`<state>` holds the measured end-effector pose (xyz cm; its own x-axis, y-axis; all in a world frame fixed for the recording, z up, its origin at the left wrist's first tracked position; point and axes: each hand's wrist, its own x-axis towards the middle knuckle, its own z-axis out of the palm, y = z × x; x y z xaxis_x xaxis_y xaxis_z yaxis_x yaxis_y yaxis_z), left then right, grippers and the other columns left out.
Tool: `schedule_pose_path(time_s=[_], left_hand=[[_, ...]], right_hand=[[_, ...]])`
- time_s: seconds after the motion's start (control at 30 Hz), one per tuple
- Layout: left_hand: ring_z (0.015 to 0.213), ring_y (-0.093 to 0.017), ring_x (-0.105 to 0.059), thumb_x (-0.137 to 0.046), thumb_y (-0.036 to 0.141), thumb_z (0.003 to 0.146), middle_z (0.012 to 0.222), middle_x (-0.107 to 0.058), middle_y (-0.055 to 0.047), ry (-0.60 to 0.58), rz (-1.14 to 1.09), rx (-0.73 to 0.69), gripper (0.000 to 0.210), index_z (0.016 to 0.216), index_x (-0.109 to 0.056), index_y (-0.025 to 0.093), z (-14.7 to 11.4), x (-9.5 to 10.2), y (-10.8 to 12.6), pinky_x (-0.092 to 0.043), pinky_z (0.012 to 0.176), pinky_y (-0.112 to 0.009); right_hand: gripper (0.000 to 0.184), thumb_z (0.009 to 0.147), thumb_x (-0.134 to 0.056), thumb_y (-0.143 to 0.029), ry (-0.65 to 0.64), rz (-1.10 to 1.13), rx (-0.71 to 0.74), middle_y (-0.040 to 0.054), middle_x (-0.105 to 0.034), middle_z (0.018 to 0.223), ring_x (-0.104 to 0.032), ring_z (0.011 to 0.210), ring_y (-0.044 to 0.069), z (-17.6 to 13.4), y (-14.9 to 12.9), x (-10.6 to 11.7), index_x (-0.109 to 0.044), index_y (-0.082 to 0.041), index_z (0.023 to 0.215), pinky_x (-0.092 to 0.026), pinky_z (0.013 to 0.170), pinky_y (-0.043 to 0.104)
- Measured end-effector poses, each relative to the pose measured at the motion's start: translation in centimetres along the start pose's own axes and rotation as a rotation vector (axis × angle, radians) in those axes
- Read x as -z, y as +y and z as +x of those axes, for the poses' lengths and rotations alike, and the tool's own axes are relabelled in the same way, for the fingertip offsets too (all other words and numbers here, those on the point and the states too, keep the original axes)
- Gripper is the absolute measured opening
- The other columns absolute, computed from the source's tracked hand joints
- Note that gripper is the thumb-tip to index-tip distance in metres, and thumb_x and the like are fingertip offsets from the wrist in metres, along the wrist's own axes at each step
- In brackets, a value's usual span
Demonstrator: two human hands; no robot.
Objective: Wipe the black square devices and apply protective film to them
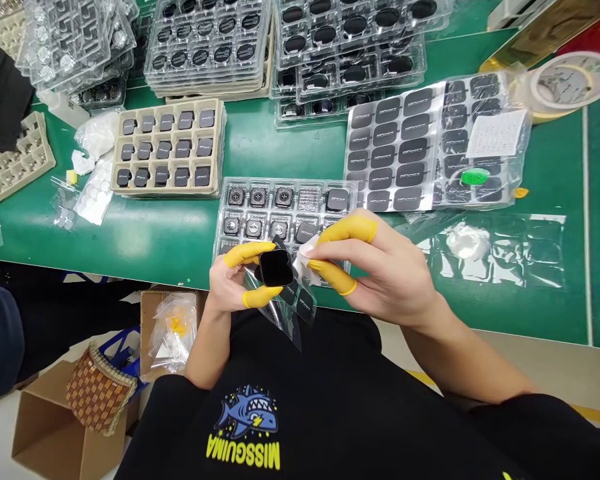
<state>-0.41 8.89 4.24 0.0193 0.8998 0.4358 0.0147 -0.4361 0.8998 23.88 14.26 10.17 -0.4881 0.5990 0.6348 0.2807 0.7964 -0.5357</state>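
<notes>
My left hand, with yellow finger cots on, grips a black square smartwatch body by its edges, dark glossy face up. Clear film with black printed stickers hangs below the watch, partly behind it; I cannot tell what holds it. A crumpled white wipe is pinched in my right hand, just right of the watch. Beneath both hands lies a clear plastic tray with several watch bodies in its pockets, some back side up; its near part is hidden by my hands.
Behind on the green table stand stacked clear trays and a beige tray of small dark square parts. To the right are sticker sheets, a tape roll and a white wad on clear film. Another person's dark sleeve shows at left.
</notes>
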Motion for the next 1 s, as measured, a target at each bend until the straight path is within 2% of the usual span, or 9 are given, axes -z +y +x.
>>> schedule_pose_path(time_s=[0.17,0.33,0.47,0.57,0.63,0.77,0.87,1.0], left_hand=[[0.076,-0.015,-0.081,-0.103,0.039,0.075,0.095,-0.087,-0.002,-0.05,0.019,-0.025,0.064,0.134,-0.083,0.025,0.1,0.4,-0.2,-0.067,0.071,-0.023],[0.077,-0.017,-0.081,-0.107,0.049,0.066,0.094,-0.087,-0.004,-0.034,0.035,-0.023,0.07,0.127,-0.086,0.023,-0.1,0.6,-1.2,-0.067,0.071,-0.025],[0.081,-0.019,-0.085,-0.111,0.045,0.059,0.1,-0.089,-0.004,-0.018,-0.031,-0.031,0.074,0.125,-0.087,0.024,-0.5,0.5,-1.7,-0.069,0.074,-0.024],[0.079,-0.019,-0.084,-0.11,0.04,0.061,0.097,-0.089,-0.005,0.012,-0.033,0.025,0.068,0.123,-0.087,0.023,-0.8,0.6,-1.5,-0.069,0.072,-0.024],[0.08,-0.019,-0.084,-0.109,0.04,0.063,0.098,-0.089,-0.006,0.015,-0.027,0.038,0.066,0.122,-0.088,0.022,-0.8,0.8,-1.1,-0.069,0.07,-0.025],[0.081,-0.018,-0.083,-0.107,0.044,0.067,0.1,-0.088,-0.006,-0.044,-0.013,0.026,0.064,0.123,-0.087,0.023,-0.6,0.9,-0.7,-0.069,0.068,-0.025],[0.082,-0.018,-0.084,-0.106,0.045,0.069,0.102,-0.088,-0.006,-0.04,-0.002,0.023,0.064,0.126,-0.086,0.023,-0.5,0.8,-0.5,-0.071,0.072,-0.026],[0.081,-0.018,-0.084,-0.106,0.041,0.07,0.103,-0.089,-0.006,-0.033,-0.004,0.006,0.067,0.131,-0.084,0.024,-0.7,0.7,-0.3,-0.072,0.075,-0.026]], right_hand=[[0.007,0.108,-0.07,-0.018,-0.104,0.015,0.034,0.0066,-0.074,0.097,-0.064,0.083,0.02,0.9,0.0,-0.5,-0.073,-0.022,0.113,-0.054,0.072,0.034],[0.011,0.109,-0.065,-0.015,-0.245,0.076,0.176,0.0087,-0.073,0.094,-0.059,0.084,0.02,1.6,-0.2,-1.0,-0.076,-0.016,0.111,-0.047,0.071,0.034],[0.025,0.112,-0.053,-0.01,-0.441,0.032,0.294,0.0059,-0.069,0.088,-0.054,0.083,0.02,2.4,-0.2,0.4,-0.076,-0.017,0.104,-0.042,0.07,0.033],[0.036,0.113,-0.044,-0.009,-0.539,-0.129,0.293,0.0049,-0.064,0.081,-0.051,0.078,0.021,2.4,0.2,2.2,-0.073,-0.02,0.093,-0.039,0.067,0.036],[0.033,0.114,-0.046,-0.011,-0.522,-0.197,0.259,0.0057,-0.065,0.082,-0.052,0.077,0.022,2.0,0.6,3.2,-0.072,-0.02,0.095,-0.04,0.066,0.037],[0.01,0.112,-0.062,-0.022,-0.344,-0.136,0.166,0.0071,-0.071,0.096,-0.061,0.083,0.022,1.0,1.3,4.1,-0.072,-0.022,0.114,-0.046,0.066,0.036],[0.014,0.108,-0.07,-0.019,-0.284,-0.069,0.12,0.0074,-0.072,0.1,-0.064,0.082,0.023,0.4,1.4,3.9,-0.071,-0.023,0.121,-0.048,0.064,0.038],[0.015,0.106,-0.072,-0.017,-0.264,-0.041,0.105,0.0069,-0.073,0.1,-0.064,0.08,0.021,0.0,1.3,3.7,-0.071,-0.024,0.119,-0.052,0.064,0.037]])
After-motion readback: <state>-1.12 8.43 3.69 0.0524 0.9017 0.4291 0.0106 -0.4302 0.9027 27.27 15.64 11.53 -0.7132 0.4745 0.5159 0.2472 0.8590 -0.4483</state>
